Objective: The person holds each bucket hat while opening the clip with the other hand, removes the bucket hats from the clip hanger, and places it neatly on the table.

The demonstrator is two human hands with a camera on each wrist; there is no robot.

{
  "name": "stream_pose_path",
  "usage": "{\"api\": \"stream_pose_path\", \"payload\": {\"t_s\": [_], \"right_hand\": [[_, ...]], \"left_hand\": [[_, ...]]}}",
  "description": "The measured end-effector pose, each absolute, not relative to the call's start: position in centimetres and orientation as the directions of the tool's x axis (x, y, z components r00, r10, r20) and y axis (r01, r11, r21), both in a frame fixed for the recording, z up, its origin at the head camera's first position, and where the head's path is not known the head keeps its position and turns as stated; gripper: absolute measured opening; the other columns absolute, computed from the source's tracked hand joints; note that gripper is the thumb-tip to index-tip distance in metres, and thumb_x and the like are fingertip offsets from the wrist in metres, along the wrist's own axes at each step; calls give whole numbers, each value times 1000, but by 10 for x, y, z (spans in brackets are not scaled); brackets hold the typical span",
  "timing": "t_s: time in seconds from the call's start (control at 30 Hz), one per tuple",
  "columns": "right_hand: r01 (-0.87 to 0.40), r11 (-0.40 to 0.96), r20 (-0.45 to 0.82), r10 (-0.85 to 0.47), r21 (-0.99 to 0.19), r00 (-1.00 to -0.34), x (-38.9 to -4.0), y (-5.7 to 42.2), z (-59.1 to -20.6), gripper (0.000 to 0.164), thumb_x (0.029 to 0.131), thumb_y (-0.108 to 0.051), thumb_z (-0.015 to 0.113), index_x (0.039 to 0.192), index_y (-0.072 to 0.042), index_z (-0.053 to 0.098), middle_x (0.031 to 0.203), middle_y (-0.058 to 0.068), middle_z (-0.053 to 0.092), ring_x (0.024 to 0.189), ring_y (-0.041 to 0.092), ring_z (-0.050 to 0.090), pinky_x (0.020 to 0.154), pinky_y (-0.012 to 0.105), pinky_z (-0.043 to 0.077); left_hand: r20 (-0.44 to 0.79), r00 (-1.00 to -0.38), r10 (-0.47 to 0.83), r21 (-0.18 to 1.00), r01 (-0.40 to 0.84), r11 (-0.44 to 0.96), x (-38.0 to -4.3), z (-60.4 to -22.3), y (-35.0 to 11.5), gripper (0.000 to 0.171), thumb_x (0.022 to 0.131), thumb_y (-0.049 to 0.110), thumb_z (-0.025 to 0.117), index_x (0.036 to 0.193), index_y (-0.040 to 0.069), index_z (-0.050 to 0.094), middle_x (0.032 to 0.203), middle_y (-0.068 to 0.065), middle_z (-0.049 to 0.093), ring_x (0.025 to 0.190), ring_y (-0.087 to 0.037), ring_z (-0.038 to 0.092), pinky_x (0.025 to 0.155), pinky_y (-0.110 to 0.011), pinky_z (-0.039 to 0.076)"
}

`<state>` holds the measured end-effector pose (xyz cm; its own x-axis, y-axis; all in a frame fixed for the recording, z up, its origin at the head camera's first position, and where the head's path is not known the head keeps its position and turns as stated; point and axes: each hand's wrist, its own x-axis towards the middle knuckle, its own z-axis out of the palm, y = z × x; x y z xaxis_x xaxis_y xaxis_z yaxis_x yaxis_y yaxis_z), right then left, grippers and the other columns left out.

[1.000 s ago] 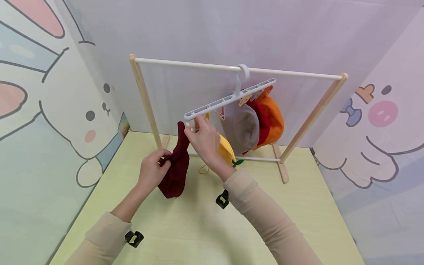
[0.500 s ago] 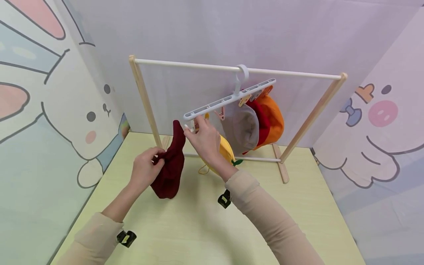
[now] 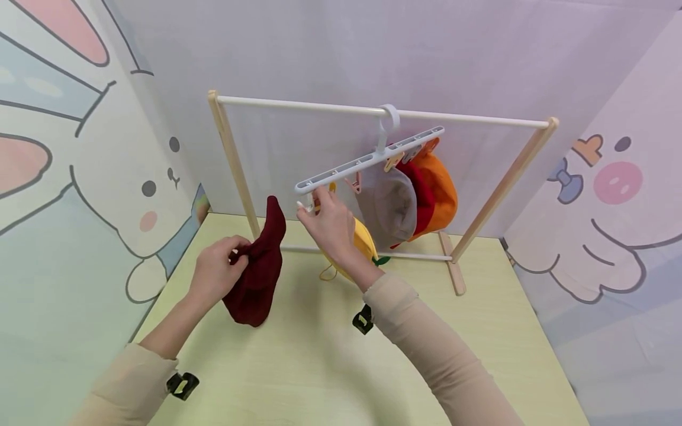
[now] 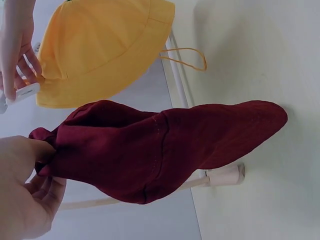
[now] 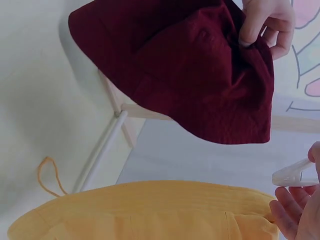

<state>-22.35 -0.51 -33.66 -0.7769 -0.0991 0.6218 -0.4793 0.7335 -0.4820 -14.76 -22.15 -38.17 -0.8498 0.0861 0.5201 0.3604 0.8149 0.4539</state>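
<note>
My left hand (image 3: 217, 269) pinches a maroon bucket hat (image 3: 261, 272) by its bunched crown. The hat hangs left of the hanger, apart from it, its brim lowest near the table. With thumb and fingers, my right hand (image 3: 331, 228) grips a white clip (image 5: 290, 175) at the near left end of the pale blue hanger (image 3: 348, 170). No cloth shows in that clip. Beside the right hand, a yellow hat (image 4: 100, 55) hangs, partly hidden behind the forearm in the head view. A grey hat (image 3: 391, 204), a red hat (image 3: 424, 204) and an orange hat (image 3: 443, 189) hang farther right.
The hanger hooks over the white rail (image 3: 303, 105) of a wooden rack (image 3: 231, 157). A pink clip (image 3: 355, 183) sits along the hanger. The rack stands on a pale table (image 3: 426, 349) between printed cartoon walls. An orange cord (image 4: 187, 60) dangles from the yellow hat.
My left hand has drawn the maroon hat leftward and slightly toward me, widening its distance from the hanger. The right hand stays at the white clip.
</note>
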Motion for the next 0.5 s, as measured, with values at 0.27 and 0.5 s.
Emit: {"api": "stream_pose_path", "payload": {"t_s": [0.27,0.5], "right_hand": [[-489,738,628,-114,-466,-770,-225,-4,-338,23,81,-33,63,87,-14,53,76,-4,58,54,10,47,44,23,35],[-489,740,625,-120,-462,-772,-227,-4,-339,23,81,-32,63,88,-14,52,76,-4,58,54,10,47,44,23,34]], "left_hand": [[547,-830,109,399,373,838,-146,-376,-240,19,74,-5,62,89,6,64,84,-11,65,66,-22,59,56,-37,46],[550,-828,109,387,369,845,-146,-371,-255,21,72,-7,61,88,6,63,83,-12,65,65,-23,58,56,-36,44]]}}
